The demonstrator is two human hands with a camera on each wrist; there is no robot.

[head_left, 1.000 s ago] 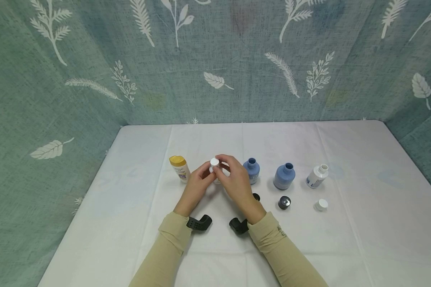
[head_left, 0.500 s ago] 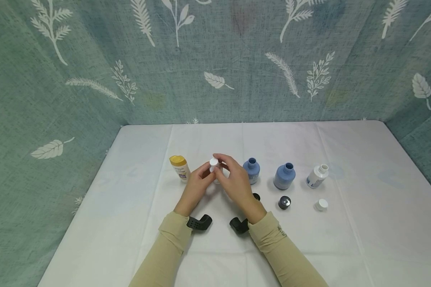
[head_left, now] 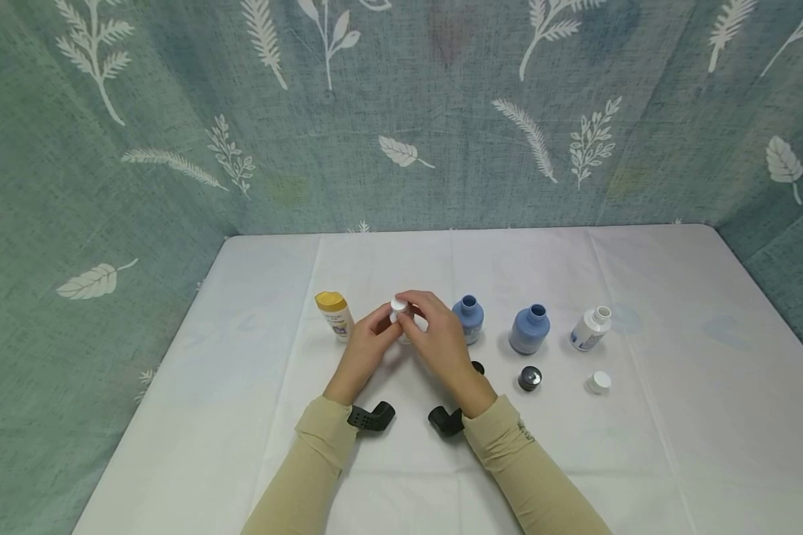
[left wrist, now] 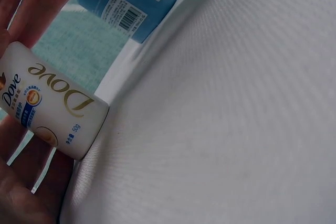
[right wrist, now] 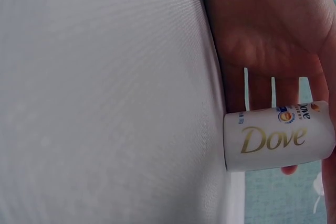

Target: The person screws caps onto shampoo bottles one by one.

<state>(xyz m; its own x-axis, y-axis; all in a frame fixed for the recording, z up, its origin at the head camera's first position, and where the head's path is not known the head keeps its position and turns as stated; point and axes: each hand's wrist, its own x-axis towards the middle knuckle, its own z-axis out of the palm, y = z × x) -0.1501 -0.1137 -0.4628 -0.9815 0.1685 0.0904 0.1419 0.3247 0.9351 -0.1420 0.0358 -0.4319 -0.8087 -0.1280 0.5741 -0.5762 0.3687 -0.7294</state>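
A small white Dove bottle (left wrist: 58, 100) stands upright on the table between the two hands. Its base meets the cloth in both wrist views. The left hand (head_left: 366, 345) holds its side with curved fingers. Up at the top, the right hand (head_left: 442, 340) pinches the bottle's white cap (head_left: 398, 305) between thumb and index finger. Fingers cover much of the bottle in the head view, while its gold lettering shows in the right wrist view.
Left of the hands stands a yellow-capped bottle (head_left: 336, 316). To the right are two uncapped blue bottles, one (head_left: 468, 319) near the right hand and another (head_left: 529, 329), then an uncapped white bottle (head_left: 590, 328). Black caps (head_left: 529, 378) and a white cap (head_left: 598, 383) lie before them.
The right thumb and index finger have shifted slightly at the white cap. The left hand and the other bottles stay where they were.
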